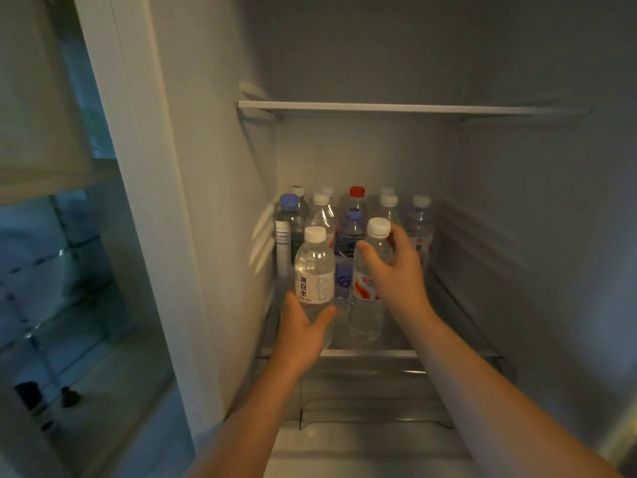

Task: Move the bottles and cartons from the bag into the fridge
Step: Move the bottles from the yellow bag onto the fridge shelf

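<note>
Both arms reach into the open fridge. My left hand [303, 331] grips the base of a clear water bottle with a white cap and white label [314, 267], held upright at the front left of the glass shelf [372, 353]. My right hand [396, 267] is wrapped around the upper part of a second clear bottle with a white cap and red-and-white label [367, 305], which stands on the shelf just right of the first. Behind them stand several more bottles, among them a blue-capped one [351, 232] and a red-capped one [357, 193]. No bag is in view.
An upper shelf [413, 108] spans the fridge above the bottles. A clear drawer [375, 401] sits below the glass shelf. The fridge's left wall [206, 236] is close to my left arm. The shelf's right side [458, 305] holds nothing.
</note>
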`<control>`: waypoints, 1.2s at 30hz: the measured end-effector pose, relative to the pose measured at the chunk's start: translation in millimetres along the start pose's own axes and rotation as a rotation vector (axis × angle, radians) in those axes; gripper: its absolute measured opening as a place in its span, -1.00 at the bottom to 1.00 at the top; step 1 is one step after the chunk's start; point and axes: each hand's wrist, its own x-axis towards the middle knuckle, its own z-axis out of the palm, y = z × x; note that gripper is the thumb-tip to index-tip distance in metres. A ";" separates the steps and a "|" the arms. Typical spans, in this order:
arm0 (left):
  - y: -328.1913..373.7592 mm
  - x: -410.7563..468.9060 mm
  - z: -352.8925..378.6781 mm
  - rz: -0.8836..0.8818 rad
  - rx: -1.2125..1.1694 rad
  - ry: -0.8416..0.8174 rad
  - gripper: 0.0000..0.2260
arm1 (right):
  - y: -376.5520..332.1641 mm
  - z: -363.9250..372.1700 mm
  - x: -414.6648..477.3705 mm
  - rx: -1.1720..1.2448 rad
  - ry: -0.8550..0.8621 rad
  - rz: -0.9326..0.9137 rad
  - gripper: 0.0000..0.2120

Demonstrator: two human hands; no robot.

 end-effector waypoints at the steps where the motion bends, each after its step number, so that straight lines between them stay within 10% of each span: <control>1: -2.7 -0.6 -1.3 0.008 0.021 0.010 -0.54 | 4.3 -2.5 -3.2 -0.009 0.006 0.015 -0.67; 10: -17.6 -16.7 -11.0 0.051 0.322 0.155 -0.40 | 59.4 -23.2 -50.1 -0.154 -0.286 0.270 -0.73; 22: -14.9 -16.8 -9.1 -0.015 0.453 0.248 -0.75 | 90.7 -6.0 -42.1 -0.449 -0.489 0.224 -0.93; 36: -13.7 15.4 -6.5 -0.122 0.555 0.297 -0.78 | 95.8 63.9 -20.9 -0.592 -0.387 0.199 -0.92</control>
